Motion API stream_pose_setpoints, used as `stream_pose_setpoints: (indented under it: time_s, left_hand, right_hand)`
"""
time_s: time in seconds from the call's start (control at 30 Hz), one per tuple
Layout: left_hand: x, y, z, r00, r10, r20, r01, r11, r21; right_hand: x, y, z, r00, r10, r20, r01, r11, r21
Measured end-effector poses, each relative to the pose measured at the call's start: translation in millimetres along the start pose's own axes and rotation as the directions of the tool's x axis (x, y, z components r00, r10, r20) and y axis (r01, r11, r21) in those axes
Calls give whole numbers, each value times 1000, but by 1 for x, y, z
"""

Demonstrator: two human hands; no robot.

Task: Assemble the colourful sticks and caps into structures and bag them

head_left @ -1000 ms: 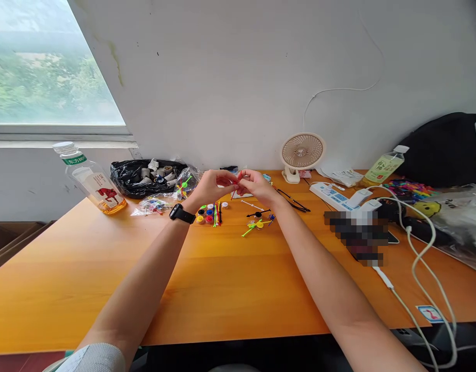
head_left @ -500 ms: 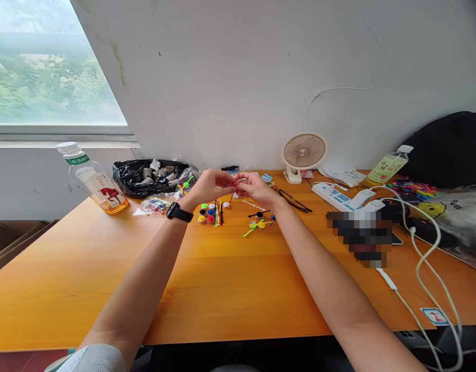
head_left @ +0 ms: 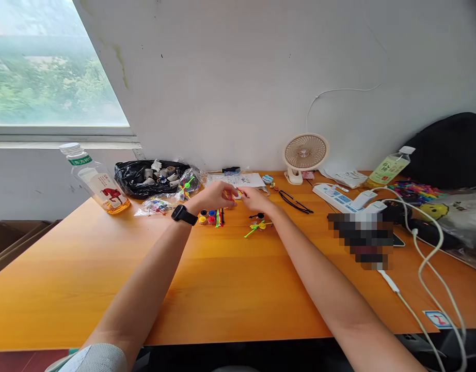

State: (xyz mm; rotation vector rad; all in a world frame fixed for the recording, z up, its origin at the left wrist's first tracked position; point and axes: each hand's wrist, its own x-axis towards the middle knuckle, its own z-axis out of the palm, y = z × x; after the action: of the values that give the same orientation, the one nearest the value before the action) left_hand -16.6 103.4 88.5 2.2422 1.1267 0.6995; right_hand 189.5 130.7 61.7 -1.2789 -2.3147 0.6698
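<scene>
Over the back middle of the desk, my left hand (head_left: pixel 218 195) and my right hand (head_left: pixel 256 199) meet fingertip to fingertip. My left fingers are curled, thumb toward forefinger; what they hold is too small to make out. My right fingertips pinch a thin reddish plastic piece (head_left: pixel 238 191), mostly hidden. Small round pots with yellow and red tops (head_left: pixel 207 220) stand below my left hand, beside several thin coloured plastic sticks (head_left: pixel 220 218). Near my right wrist lies a yellow-green assembly with thin arms (head_left: pixel 258 226), and just behind it a black pointed piece (head_left: pixel 256 216).
A leaning drink bottle (head_left: pixel 102 181), a black bag of cardboard rolls (head_left: pixel 133 181) and plastic packets (head_left: pixel 156 204) stand left. Behind are a paper sheet (head_left: pixel 248 179) and a fan (head_left: pixel 305 152). Black-framed glasses (head_left: pixel 296 202), a power strip (head_left: pixel 331 198) and loose cables (head_left: pixel 435 248) lie right.
Both hands have lowered slightly toward me, uncovering the paper sheet behind them. The red piece, which stood upright between the fingertips, now shows much less.
</scene>
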Motion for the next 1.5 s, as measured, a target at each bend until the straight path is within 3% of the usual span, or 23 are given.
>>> stream_pose_setpoints:
  time_s: [0.13, 0.3, 0.37, 0.57, 0.8, 1.0, 1.1, 1.23, 1.3, 1.4, 1.5]
  left_hand:
    - [4, -4, 20, 990, 9, 143, -26, 993, 117]
    - [5, -9, 32, 983, 17, 184, -40, 991, 124]
    - [5, -13, 31, 984, 4, 181, -29, 991, 134]
    - [2, -20, 24, 986, -13, 167, -42, 945, 323]
    - [1, -21, 12, 990, -22, 137, -36, 912, 408]
    - [-1, -28, 9, 975, -148, 165, 84, 936, 343]
    - [-2, -29, 5, 984, -110, 139, 59, 943, 329]
    - [0, -17, 0, 999, 37, 7, -38, 984, 176]
    - [1, -4, -1, 993, 84, -86, -84, 996, 2]
    - [3, 15, 2, 973, 126, -192, -171, 957, -236]
    - [5, 24, 4, 946, 135, -295, -223, 932, -287]
  right_hand:
    - [-3, 8, -1, 993, 55, 106, -37, 985, -167]
    - [-8, 9, -21, 988, 125, 90, -95, 956, -278]
    - [-11, 10, -34, 974, 173, 145, -117, 936, -332]
    - [-22, 17, -61, 816, 436, 380, -251, 859, -446]
    - [-22, 16, -60, 789, 426, 442, -255, 882, -397]
    - [-22, 14, -61, 797, 382, 468, -218, 904, -367]
    - [-26, 16, -71, 835, 278, 475, -173, 952, -253]
    - [-32, 9, -81, 918, 29, 395, -88, 987, 132]
    - [-32, 0, -78, 963, -58, 264, -40, 936, 351]
    - [-26, -15, -64, 989, -106, 105, 19, 788, 616]
    - [-16, -25, -47, 996, -89, 12, 50, 652, 757]
